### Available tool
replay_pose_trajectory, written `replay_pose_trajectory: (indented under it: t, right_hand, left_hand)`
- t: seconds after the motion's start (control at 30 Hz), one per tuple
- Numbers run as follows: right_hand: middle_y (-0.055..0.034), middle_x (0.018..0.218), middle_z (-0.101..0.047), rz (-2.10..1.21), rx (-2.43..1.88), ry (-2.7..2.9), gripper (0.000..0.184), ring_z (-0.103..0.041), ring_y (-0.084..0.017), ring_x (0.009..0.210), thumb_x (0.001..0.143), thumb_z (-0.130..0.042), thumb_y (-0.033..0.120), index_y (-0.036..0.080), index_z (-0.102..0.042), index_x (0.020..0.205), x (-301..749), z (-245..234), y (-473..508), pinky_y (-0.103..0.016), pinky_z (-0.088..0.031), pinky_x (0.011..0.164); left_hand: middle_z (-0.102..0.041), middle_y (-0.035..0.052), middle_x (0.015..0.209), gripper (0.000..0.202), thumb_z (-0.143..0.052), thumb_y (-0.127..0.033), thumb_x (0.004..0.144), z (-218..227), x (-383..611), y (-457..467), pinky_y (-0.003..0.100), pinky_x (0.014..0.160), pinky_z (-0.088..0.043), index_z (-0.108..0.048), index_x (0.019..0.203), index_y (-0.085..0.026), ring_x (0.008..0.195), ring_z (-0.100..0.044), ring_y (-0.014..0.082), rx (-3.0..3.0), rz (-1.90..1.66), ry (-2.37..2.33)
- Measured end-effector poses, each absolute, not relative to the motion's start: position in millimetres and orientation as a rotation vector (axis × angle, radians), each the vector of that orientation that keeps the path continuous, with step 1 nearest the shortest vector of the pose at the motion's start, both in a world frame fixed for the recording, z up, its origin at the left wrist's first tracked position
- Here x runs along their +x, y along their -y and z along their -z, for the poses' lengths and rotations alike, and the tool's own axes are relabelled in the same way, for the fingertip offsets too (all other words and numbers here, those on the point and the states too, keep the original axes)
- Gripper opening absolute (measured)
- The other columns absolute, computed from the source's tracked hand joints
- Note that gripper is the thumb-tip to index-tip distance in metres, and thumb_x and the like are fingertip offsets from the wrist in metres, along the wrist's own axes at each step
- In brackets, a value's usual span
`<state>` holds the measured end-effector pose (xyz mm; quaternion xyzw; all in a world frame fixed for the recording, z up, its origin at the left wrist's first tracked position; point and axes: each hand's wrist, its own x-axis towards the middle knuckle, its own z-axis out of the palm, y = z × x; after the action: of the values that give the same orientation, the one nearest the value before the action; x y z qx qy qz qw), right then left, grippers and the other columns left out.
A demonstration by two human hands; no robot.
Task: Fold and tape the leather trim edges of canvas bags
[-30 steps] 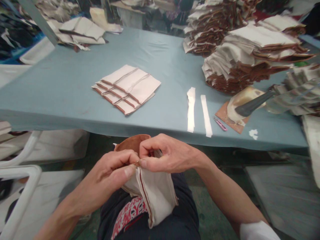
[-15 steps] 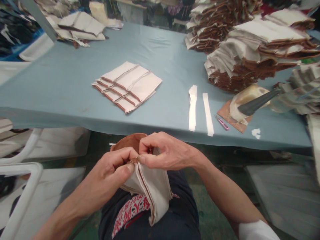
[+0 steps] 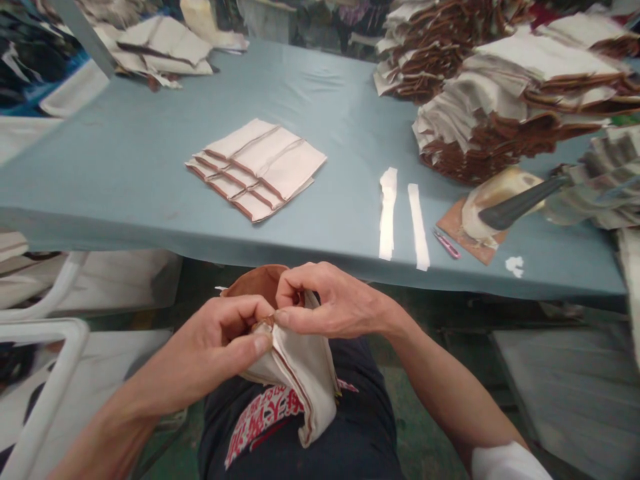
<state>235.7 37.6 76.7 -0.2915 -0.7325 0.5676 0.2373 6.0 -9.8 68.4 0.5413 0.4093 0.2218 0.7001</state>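
- A person's left hand (image 3: 220, 340) and right hand (image 3: 330, 303) meet over the lap, just near of the counter's edge, both on one cream cloth pouch (image 3: 305, 373) with a brown leather inside and a thin brown seam.
- Each grip is pinched together, thumb against forefinger, on the pouch's upper edge; the two pinches touch at the same spot.
- The pouch looks soft and creased. Its brown mouth curls open behind the fingers on the far side, while the cream body hangs below them.
- Its long axis runs from the hands down toward the near right, and the seam follows that line to a rounded lower corner resting against a dark printed shirt (image 3: 260, 427).
- On the blue-grey counter (image 3: 125, 180), well apart from the hands, lies one fanned set of flat cream pieces with brown edges (image 3: 257, 167); their number cannot be counted with certainty.
- To its right lie two white strips (image 3: 387, 213), side by side, lengthwise near to far, and one small pink tool (image 3: 447, 244) just beside them.
- Tall stacks of cream and brown pieces (image 3: 500, 120) crowd the far right.
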Motion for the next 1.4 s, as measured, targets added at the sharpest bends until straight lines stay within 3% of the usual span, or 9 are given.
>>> replay_pose_trajectory:
  t: [0.13,0.27,0.37,0.7,0.97,1.2,1.4]
  right_hand:
    - [0.0039,0.079,-0.064,-1.382,-0.776,2.019,0.010,-0.055,-0.010,0.071,0.089,-0.069,0.021,0.018,-0.062,0.082,236,-74,-34,-0.024,-0.043,0.068]
    - [-0.0014,0.089,-0.070,-1.039,-0.806,1.958,0.008,-0.062,-0.015,0.083,0.089,-0.071,0.023,0.018,-0.064,0.089,237,-71,-21,-0.029,-0.047,0.081]
    - [0.0006,0.082,-0.069,-0.935,-0.865,1.952,0.011,-0.061,-0.014,0.076,0.089,-0.072,0.024,0.019,-0.063,0.084,238,-71,-6,-0.030,-0.046,0.077]
    - [0.0041,0.074,-0.064,-1.377,-1.108,1.863,0.009,-0.058,-0.011,0.065,0.085,-0.065,0.020,0.020,-0.059,0.078,232,-84,7,-0.024,-0.044,0.064]
    - [0.0027,0.078,-0.071,-1.102,-1.110,2.083,0.010,-0.063,-0.010,0.070,0.091,-0.070,0.017,0.018,-0.064,0.083,233,-91,7,-0.024,-0.042,0.069]
    - [0.0050,0.067,-0.063,-1.601,-1.198,1.870,0.020,-0.055,-0.010,0.060,0.091,-0.068,0.030,0.019,-0.062,0.075,234,-104,-5,-0.021,-0.041,0.055]
    - [0.0059,0.064,-0.055,-1.835,-1.114,1.804,0.015,-0.047,-0.009,0.059,0.084,-0.064,0.021,0.019,-0.057,0.071,232,-96,-18,-0.019,-0.034,0.049]
  left_hand:
    - [-0.056,-0.0042,0.069,0.038,-0.078,-0.052,0.094,-69,4,9,0.011,0.056,-0.041,-0.074,0.082,-0.016,0.061,-0.042,0.0076,1.155,-0.492,-0.926]
    - [-0.069,-0.0001,0.072,0.031,-0.079,-0.047,0.092,-72,1,6,0.013,0.057,-0.048,-0.081,0.083,-0.017,0.063,-0.054,0.0100,1.188,-0.501,-0.948]
    - [-0.075,0.0017,0.075,0.024,-0.079,-0.040,0.091,-74,1,6,0.013,0.059,-0.051,-0.084,0.084,-0.018,0.066,-0.061,0.0116,1.239,-0.538,-0.973]
    - [-0.077,-0.0004,0.069,0.018,-0.077,-0.032,0.089,-82,7,9,0.011,0.056,-0.051,-0.085,0.077,-0.021,0.060,-0.065,0.0104,1.332,-0.581,-1.053]
    - [-0.079,-0.0005,0.069,0.026,-0.073,-0.040,0.092,-85,11,13,0.012,0.054,-0.052,-0.084,0.079,-0.021,0.060,-0.067,0.0120,1.399,-0.580,-1.158]
    - [-0.080,-0.0039,0.073,0.023,-0.066,-0.030,0.095,-91,14,24,0.012,0.058,-0.051,-0.084,0.082,-0.024,0.063,-0.071,0.0112,1.590,-0.609,-1.194]
    - [-0.079,-0.0037,0.071,0.023,-0.065,-0.030,0.094,-84,14,24,0.013,0.059,-0.050,-0.084,0.083,-0.022,0.064,-0.070,0.0123,1.531,-0.615,-1.184]
